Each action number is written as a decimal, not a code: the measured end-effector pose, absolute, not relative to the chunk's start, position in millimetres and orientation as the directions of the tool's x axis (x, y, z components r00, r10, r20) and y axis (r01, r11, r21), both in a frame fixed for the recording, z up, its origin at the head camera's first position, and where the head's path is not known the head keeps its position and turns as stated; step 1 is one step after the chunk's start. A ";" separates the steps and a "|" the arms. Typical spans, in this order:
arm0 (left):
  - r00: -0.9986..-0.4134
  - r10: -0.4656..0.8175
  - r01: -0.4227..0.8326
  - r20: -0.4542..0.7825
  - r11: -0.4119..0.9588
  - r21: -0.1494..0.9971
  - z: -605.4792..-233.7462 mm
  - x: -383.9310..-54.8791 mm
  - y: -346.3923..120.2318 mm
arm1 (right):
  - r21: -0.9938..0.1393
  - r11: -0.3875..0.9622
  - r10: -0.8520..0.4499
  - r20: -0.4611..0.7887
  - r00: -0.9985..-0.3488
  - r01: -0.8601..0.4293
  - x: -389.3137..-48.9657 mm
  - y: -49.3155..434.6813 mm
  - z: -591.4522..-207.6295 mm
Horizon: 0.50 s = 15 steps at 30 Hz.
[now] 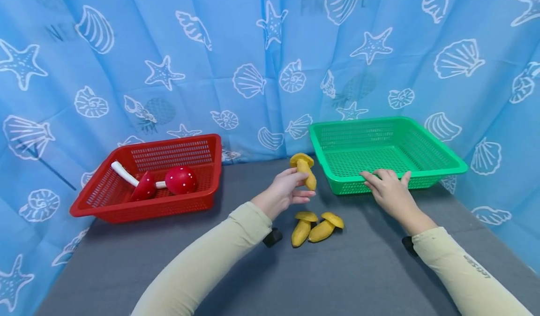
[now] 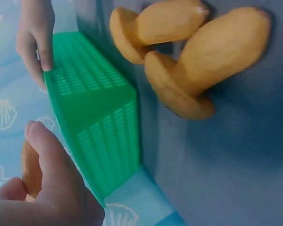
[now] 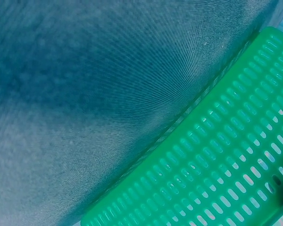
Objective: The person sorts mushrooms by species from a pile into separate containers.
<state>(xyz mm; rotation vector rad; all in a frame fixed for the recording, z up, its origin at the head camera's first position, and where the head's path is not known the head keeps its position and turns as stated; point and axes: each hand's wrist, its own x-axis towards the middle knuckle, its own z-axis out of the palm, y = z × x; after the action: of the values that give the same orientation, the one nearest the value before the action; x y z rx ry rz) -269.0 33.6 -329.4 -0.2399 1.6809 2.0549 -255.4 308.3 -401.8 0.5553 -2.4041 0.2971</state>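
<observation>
My left hand [image 1: 287, 191] holds a yellow toy mushroom [image 1: 304, 169] between thumb and fingers, cap up, just left of the green basket. In the left wrist view, the thumb hides most of that held mushroom [image 2: 32, 169]. Two more yellow mushrooms [image 1: 301, 231] [image 1: 322, 229] lie side by side on the table below this hand. My right hand [image 1: 390, 191] grips the near rim of the green basket [image 1: 438, 171], its fingers over the edge. The right wrist view shows the basket's slotted outer wall [image 3: 217, 150], without a clear sight of the hand.
A red basket [image 1: 164, 208] at the left contains two red toy mushrooms [image 1: 181, 180] [image 1: 144, 187] with white dots and white stems. Grey cloth covers the table [image 1: 249, 278]. Behind it hangs a blue curtain [image 1: 219, 39] printed with shells and starfish.
</observation>
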 end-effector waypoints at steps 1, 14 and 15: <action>-0.874 0.245 -0.459 -0.419 -0.142 0.877 -329.1 -270.4 36.7 | -0.071 0.885 -0.315 0.639 -0.702 -0.461 -255.6 308.2 -401.7; -0.879 0.257 -0.456 -0.402 -0.208 0.865 -323.5 -289.7 71.3 | -0.070 0.886 -0.310 0.644 -0.699 -0.458 -255.7 308.5 -401.0; -0.881 0.253 -0.454 -0.401 -0.207 0.867 -323.2 -291.3 74.2 | -0.070 0.888 -0.309 0.639 -0.704 -0.454 -255.4 308.8 -401.4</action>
<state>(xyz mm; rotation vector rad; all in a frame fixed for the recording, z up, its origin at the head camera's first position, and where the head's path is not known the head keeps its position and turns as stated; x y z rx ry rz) -291.3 74.2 -323.2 -0.2359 1.6151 2.1252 -255.4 308.8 -401.4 0.5467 -2.4039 0.2933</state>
